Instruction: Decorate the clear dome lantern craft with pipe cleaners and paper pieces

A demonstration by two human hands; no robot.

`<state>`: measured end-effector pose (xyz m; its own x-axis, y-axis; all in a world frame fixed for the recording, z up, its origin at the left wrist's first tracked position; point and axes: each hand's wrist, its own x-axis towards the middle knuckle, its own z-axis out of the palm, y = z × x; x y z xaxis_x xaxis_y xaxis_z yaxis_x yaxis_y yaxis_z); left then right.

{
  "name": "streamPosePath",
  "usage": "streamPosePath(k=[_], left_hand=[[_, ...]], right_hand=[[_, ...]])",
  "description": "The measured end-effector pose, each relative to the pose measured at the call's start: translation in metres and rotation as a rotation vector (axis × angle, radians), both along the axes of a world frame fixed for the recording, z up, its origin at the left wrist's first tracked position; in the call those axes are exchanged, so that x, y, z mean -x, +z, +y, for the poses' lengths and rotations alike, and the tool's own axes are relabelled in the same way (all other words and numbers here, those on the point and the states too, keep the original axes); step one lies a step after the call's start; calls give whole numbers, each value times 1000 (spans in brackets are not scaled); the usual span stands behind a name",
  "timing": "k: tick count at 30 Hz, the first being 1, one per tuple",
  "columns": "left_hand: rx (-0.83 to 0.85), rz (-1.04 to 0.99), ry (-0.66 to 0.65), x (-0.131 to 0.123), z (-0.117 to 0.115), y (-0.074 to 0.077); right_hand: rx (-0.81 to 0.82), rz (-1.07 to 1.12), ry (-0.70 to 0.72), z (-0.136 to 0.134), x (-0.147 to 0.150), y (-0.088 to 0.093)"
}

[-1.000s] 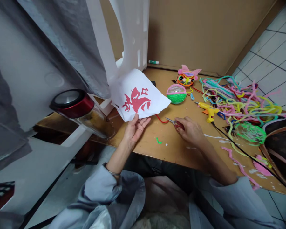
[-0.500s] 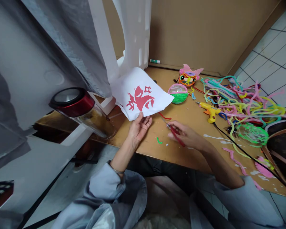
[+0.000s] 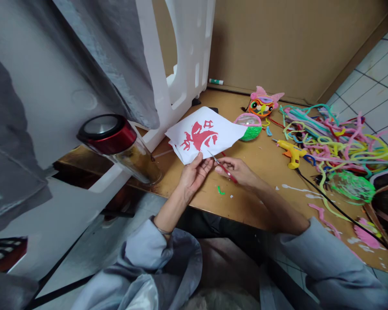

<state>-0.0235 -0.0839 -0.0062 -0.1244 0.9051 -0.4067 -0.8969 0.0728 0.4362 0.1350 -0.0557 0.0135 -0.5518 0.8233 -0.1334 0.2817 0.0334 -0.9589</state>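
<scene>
My left hand (image 3: 194, 174) pinches the near edge of a white sheet of paper (image 3: 226, 125), thumb on top and fingers beneath. A red cut-out-like pattern (image 3: 199, 138) shows on the sheet. In my right hand (image 3: 241, 172) is a pair of scissors with red handles (image 3: 226, 173); the tips lie at the paper's lower edge, close to my left fingertips. Whether the blades are apart I cannot make out. Just behind the paper's right corner sits a green and pink rounded piece (image 3: 250, 132).
A red-lidded bottle (image 3: 116, 140) stands left, beside a white plastic frame (image 3: 194, 56). A colourful lion-head-like craft (image 3: 263, 103), a yellow glue gun (image 3: 291, 153) with a black cord and a heap of pipe cleaners (image 3: 339, 129) lie right. Green scraps (image 3: 220, 190) lie near the table edge.
My right hand has brought the scissors left and up to the paper's lower edge. The sheet now lies flatter, still held by my left hand. The whole view has shifted slightly.
</scene>
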Motion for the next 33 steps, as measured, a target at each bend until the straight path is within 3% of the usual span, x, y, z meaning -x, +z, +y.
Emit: streamPosePath(k=[8, 26, 33], left_hand=[[12, 22, -12, 1, -2, 1], [-67, 159, -12, 1, -3, -6], [-102, 285, 55, 1, -2, -12]], right_hand=[[83, 61, 5, -3, -1, 7], [-12, -6, 78, 7, -23, 1], [24, -117, 190, 3, -26, 14]])
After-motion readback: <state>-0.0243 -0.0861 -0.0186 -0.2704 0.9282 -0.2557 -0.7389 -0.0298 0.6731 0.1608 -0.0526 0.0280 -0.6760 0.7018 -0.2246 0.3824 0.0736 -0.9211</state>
